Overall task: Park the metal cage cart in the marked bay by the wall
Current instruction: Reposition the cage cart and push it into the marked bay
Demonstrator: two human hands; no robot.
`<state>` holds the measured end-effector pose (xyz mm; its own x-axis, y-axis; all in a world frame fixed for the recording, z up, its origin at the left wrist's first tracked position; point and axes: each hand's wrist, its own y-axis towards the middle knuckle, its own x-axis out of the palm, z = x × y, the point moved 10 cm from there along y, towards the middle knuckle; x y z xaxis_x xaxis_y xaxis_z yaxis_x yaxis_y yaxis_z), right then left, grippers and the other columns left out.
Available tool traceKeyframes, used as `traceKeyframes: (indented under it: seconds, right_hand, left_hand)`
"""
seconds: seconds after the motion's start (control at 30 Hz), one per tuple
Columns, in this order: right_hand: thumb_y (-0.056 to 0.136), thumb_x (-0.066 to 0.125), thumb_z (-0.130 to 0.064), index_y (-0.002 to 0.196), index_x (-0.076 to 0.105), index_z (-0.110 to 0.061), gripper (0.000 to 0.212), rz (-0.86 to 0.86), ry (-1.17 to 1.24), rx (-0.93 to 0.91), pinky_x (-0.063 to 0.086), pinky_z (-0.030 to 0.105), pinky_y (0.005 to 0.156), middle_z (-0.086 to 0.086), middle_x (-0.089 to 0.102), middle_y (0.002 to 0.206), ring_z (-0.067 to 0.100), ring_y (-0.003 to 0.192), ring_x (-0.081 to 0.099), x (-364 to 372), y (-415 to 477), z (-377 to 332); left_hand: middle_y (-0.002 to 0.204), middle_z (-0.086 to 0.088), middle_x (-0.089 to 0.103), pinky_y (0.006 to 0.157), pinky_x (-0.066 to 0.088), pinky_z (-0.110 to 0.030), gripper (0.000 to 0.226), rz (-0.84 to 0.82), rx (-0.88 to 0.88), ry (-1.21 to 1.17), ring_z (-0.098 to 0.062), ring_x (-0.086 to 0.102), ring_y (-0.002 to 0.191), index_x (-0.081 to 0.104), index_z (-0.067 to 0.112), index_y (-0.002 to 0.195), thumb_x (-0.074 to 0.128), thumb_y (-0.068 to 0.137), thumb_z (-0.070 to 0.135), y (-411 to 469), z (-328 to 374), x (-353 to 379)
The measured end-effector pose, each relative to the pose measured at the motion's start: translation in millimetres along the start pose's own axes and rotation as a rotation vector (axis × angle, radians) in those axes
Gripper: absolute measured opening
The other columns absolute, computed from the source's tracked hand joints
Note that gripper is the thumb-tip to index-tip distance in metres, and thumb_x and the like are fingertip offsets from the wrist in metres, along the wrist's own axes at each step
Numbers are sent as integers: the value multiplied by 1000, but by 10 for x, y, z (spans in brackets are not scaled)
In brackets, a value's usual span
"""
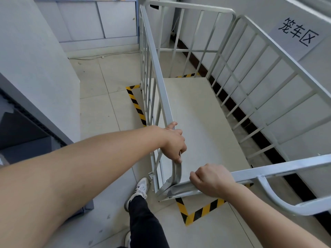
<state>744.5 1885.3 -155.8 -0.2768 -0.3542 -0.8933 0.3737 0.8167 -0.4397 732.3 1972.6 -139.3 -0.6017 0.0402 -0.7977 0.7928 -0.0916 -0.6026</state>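
A silver metal cage cart point(238, 81) with barred sides and a pale flat deck stands against the white wall on the right. It sits inside a bay outlined on the floor with yellow-and-black striped tape point(200, 211); tape corners show at the near front, the left and the far end. My left hand point(174, 142) is wrapped around the top rail at the cart's near left corner. My right hand point(211, 180) grips the near front rail. The cart's wheels are hidden.
A paper sign point(298, 32) with black characters hangs on the wall above the cart. A white partition point(35, 59) and a dark unit stand to the left. White cabinets point(96, 20) line the far wall. My foot point(140, 189) is beside the cart's near left corner.
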Motion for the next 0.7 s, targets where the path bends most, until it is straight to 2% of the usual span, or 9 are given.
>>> traceKeyframes:
  seconds: [0.23, 0.7]
  right_hand:
    - [93, 31, -39, 51, 32, -12, 50, 13, 18, -28, 25, 32, 47, 6, 32, 50, 18, 45, 27, -2, 1, -11]
    - [93, 31, -38, 52, 31, -10, 50, 8, 12, -16, 27, 33, 48, 8, 33, 50, 19, 45, 28, 6, -8, 27]
  left_hand:
    - [115, -2, 58, 114, -6, -57, 41, -14, 11, -4, -25, 33, 127, 60, 23, 113, 41, 93, 52, 43, -6, 15]
    - [114, -2, 58, 114, -8, -57, 42, 0, 24, -39, -25, 32, 127, 62, 22, 113, 42, 92, 52, 61, 20, 10]
